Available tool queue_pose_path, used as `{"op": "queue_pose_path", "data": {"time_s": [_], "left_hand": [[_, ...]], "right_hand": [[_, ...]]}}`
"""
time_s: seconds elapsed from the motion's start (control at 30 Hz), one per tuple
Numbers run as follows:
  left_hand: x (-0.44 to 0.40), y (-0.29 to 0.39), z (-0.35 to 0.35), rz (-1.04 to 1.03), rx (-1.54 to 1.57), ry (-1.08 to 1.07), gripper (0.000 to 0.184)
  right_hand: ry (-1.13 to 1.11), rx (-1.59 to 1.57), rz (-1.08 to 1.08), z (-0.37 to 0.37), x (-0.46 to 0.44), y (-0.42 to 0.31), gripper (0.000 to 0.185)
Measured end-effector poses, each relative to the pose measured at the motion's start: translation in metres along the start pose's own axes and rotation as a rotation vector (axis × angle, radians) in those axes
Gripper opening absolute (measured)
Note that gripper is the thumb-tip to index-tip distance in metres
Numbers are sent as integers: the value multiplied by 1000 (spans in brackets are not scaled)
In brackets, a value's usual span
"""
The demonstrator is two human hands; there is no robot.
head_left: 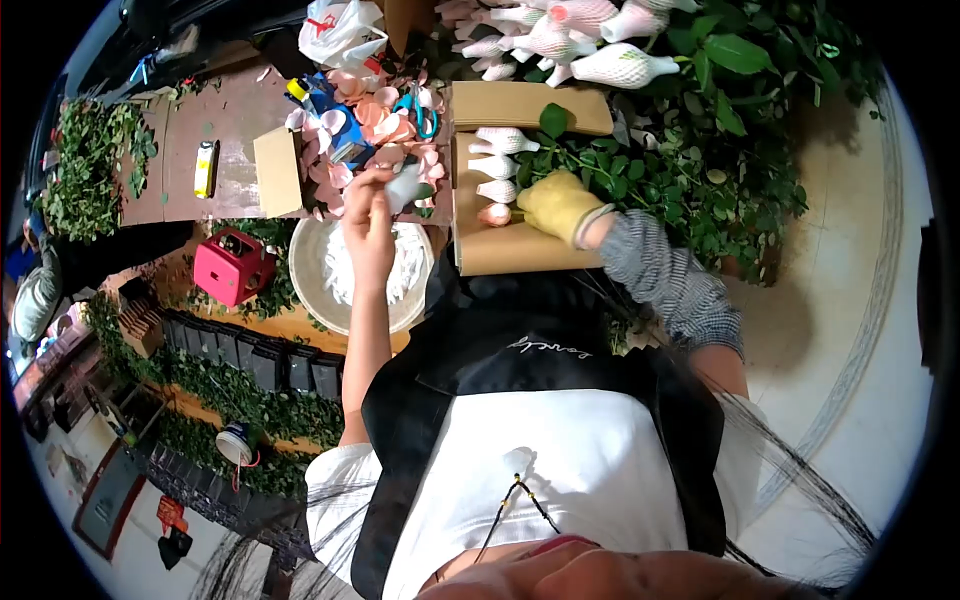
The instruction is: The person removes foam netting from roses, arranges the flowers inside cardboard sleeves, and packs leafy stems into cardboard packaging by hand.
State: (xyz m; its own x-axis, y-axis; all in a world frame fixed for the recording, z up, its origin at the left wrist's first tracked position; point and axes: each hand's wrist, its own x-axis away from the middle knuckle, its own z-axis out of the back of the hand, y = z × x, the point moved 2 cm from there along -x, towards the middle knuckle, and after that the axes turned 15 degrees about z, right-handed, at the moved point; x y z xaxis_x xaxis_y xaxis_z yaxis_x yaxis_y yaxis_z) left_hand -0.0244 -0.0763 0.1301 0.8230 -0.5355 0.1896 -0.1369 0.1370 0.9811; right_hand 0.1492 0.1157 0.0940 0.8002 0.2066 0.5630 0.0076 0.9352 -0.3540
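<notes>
My bare left hand is raised beside the petal pile, its thumb and fingers pinching a white, slightly blurred mesh sleeve. My right hand, in a yellow glove, rests on the brown cardboard. Its fingers are closed at the stem side of a pinkish rose without a sleeve. Just above that bloom, several roses in white sleeves lie in a column, heads to the left. Their leafy stems stretch to the right, partly under the glove.
A round basin of white sleeves stands below my left hand. Pink petals, blue-handled scissors and a yellow lighter-like item lie on the table. A red stool is at left; more wrapped roses lie at the top.
</notes>
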Motion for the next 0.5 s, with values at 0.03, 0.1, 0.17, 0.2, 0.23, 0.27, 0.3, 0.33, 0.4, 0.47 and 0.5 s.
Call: {"op": "queue_pose_path", "data": {"time_s": [0.03, 0.1, 0.17, 0.2, 0.23, 0.27, 0.3, 0.33, 0.4, 0.47, 0.5], "left_hand": [[0, -4, 7, 30, -7, -90, 14], [2, -29, 4, 287, -156, -184, 15], [-4, -49, -26, 129, -577, -209, 32], [-5, -55, -43, 174, -638, -275, 42], [-7, -58, -57, 106, -718, -375, 38], [-10, -54, -70, -210, -680, -413, 30], [-12, -55, -70, -206, -711, -445, 25], [-12, -56, -70, -197, -743, -476, 21], [-9, -61, -67, -189, -623, -490, 18], [-9, -57, -62, -108, -379, -450, 12], [-7, -69, -57, 19, -252, -385, 11]], "right_hand": [[95, -130, 91, 11, 16, 3, 24], [235, -243, 48, 41, 31, -4, 27], [176, -40, -88, 55, 27, -7, 26], [177, -39, -91, 47, 20, -3, 26], [114, 15, -90, 29, 9, 4, 25], [46, 71, -86, 24, 3, 3, 24], [37, 91, -76, 21, 0, 3, 22], [3, 70, -115, 18, -1, 6, 19], [-36, 79, -118, 8, -6, 10, 17], [-4, 103, -139, 5, -8, 11, 16], [25, 119, -159, 3, -8, 9, 15]]}}
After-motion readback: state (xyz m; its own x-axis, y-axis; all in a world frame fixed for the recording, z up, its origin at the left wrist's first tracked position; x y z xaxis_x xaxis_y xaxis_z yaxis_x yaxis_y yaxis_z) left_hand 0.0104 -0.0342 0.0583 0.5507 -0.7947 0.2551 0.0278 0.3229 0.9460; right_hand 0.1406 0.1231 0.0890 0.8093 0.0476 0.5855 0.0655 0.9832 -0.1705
